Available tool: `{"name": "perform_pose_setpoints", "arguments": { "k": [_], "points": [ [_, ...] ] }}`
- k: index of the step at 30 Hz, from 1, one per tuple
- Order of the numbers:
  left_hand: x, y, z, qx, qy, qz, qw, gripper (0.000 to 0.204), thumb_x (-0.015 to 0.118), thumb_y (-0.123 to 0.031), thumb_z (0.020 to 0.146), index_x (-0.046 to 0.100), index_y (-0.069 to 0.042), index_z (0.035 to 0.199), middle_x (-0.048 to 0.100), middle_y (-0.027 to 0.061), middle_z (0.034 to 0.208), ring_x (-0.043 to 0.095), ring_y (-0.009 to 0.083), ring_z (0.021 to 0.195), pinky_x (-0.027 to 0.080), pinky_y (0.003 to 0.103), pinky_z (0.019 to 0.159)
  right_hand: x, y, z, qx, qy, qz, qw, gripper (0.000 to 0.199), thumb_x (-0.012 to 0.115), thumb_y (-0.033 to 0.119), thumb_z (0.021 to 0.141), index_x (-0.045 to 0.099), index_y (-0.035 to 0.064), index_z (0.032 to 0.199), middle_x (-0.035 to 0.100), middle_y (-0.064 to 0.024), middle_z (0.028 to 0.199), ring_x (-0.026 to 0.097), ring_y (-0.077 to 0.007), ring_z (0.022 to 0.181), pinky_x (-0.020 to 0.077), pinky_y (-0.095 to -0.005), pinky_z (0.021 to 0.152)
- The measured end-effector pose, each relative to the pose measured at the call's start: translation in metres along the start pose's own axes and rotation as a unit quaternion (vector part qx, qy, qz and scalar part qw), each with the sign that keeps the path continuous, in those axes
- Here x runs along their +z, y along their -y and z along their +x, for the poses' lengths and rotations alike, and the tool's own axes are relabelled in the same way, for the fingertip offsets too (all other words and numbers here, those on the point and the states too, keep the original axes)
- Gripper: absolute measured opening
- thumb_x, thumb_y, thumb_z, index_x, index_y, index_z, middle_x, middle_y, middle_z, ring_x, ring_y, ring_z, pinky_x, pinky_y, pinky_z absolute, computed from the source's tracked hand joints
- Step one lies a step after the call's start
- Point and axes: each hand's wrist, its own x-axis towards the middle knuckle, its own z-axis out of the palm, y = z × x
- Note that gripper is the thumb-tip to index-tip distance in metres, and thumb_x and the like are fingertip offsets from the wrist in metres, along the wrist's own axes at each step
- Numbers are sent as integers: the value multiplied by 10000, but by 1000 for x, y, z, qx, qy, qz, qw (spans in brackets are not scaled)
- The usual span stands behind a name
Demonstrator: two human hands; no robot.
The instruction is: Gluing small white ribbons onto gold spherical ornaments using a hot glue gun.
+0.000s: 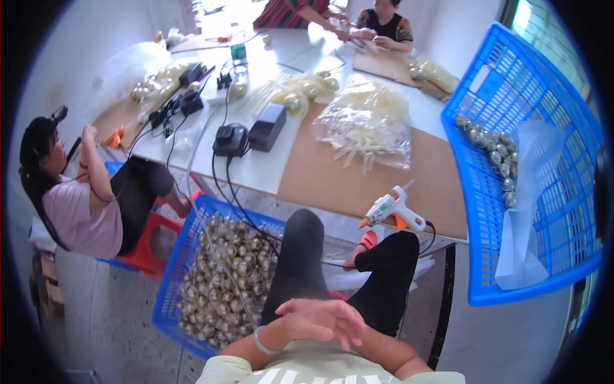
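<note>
Overlapping above lap [380, 294]: hands [313, 321], left loosely spread, right's grip cannot tell. Work seems partway: shiny gold balls [224, 281] heaped in blue plastic basket [167, 288], fewer silvery balls [495, 150] in tilted blue crate [531, 290]; white orange-tipped glue gun [395, 203] unheld on counter [272, 171].

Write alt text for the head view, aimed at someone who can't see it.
Two bare, seemingly empty hands overlap in the foreground, with a white glue gun on the table ahead. A blue crate of shiny balls stands left, another blue crate right; three co-workers are nearby.
</note>
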Motion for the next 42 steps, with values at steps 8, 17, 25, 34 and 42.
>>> {"name": "perform_pose_setpoints", "arguments": {
  "k": [8, 17, 25, 34, 42],
  "points": [
    [11, 34, 25, -11, 73, -65, 995, 568, 647, -254, 975, 408, 42, 1397, 411, 287, 1426, 551, 414, 1243, 491, 509, 989, -8, 88, 0, 93, -4, 89, 992, 326, 462, 272, 1054, 667, 101, 1241, 562, -167, 1318, 554, -335, 1203, 455, -406, 1058],
    [6, 27, 84, -15, 100, -14, 995, 501, 732, -172, 872, 539, 45, 1280, 508, 340, 1290, 590, 513, 1135, 506, 572, 944, -60, 192, -6, 97, 86, 68, 989, 356, 533, 240, 1042, 569, 18, 1318, 625, -87, 1250, 564, -159, 1216, 440, -298, 1017],
    [-29, -71, 141, 194, -27, 171, 966, 260, 712, -74, 894, 598, 25, 1105, 637, 226, 1060, 682, 384, 857, 585, 416, 681, -200, 370, 2, -188, -374, -137, 898, 267, 652, 136, 966, 651, -24, 1181, 665, -61, 948, 651, -145, 861, 524, -275, 788],
    [-163, -185, 221, 384, -435, 468, 667, 73, 584, -115, 1023, 579, -47, 1048, 634, 57, 912, 615, 126, 744, 487, 240, 585, -630, 393, -39, -73, -708, -469, 522, 327, 733, 199, 843, 736, -22, 1084, 750, -151, 1009, 700, -226, 927, 524, -343, 830],
    [-174, -205, 225, 310, -454, 528, 647, 74, 592, -79, 1014, 577, -8, 1001, 656, 69, 795, 627, 117, 615, 493, 218, 525, -658, 391, -174, 406, -679, -576, 204, 631, 676, 314, 838, 469, 201, 1423, 526, -130, 1410, 556, -398, 1248, 432, -627, 998]
  ]
}}
